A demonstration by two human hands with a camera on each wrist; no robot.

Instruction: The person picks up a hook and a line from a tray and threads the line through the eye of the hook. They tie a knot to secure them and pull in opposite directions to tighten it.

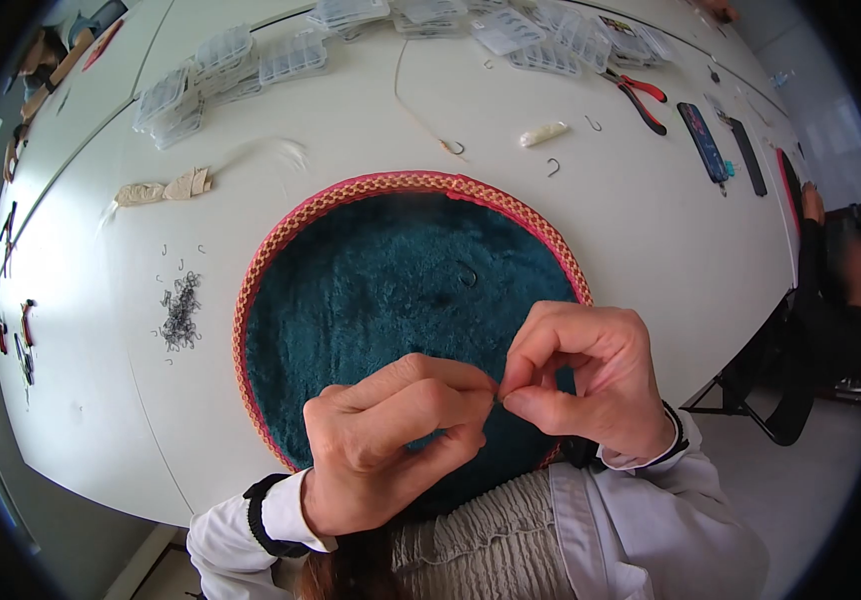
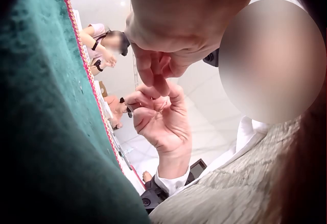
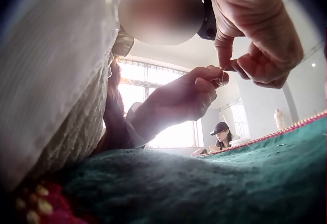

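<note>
My left hand (image 1: pixel 396 430) and right hand (image 1: pixel 596 375) meet fingertip to fingertip over the near part of a round teal plush mat (image 1: pixel 371 270) with a pink and yellow braided rim. Both pinch a tiny thin thing (image 1: pixel 496 398), mostly hidden by the fingers; I cannot tell its kind. In the left wrist view the right hand (image 2: pixel 163 122) faces the left hand (image 2: pixel 173 35), thumb against forefinger. The right wrist view has the left hand (image 3: pixel 179 99) reaching in to the right hand's fingertips. A dark fish hook (image 1: pixel 467 275) lies on the plush beyond the hands.
A pile of small hooks (image 1: pixel 181 312) lies left of the mat, near a wrapped bundle of pale strands (image 1: pixel 163 188). Beyond are loose hooks (image 1: pixel 553 167), red-handled pliers (image 1: pixel 639 100), a phone (image 1: pixel 703 145) and clear plastic boxes (image 1: pixel 293 57). Other people sit around the table.
</note>
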